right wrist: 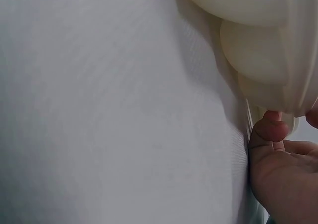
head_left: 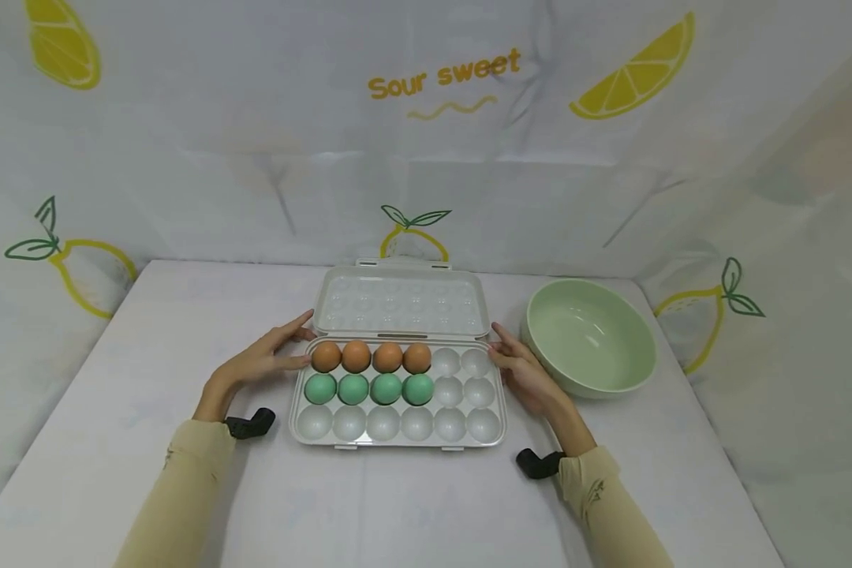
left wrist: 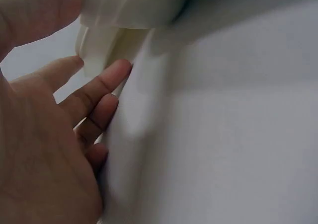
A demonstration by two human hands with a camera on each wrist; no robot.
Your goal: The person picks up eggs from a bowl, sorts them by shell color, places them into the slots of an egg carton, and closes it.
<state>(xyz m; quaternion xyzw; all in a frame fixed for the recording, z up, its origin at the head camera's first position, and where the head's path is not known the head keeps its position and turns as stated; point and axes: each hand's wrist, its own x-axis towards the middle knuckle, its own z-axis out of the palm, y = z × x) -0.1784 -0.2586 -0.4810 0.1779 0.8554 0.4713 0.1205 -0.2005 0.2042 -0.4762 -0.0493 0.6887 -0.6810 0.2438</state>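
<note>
An egg box of whitish plastic lies on the table, its lid folded back away from me. Several brown eggs fill the left part of the back row. Below them, several green eggs sit in the middle row. My left hand touches the box's left side near the hinge, thumb at the tray's edge and fingers stretched toward the lid. On the opposite side, my right hand has its thumb at the tray edge and fingers by the hinge corner. Both wrist views show fingertips close to the box's underside.
A large light green bowl stands right of the box, close beside my right hand. A white cloth covers the table. Behind it hangs a white curtain printed with lemons. Each wrist wears a black camera mount.
</note>
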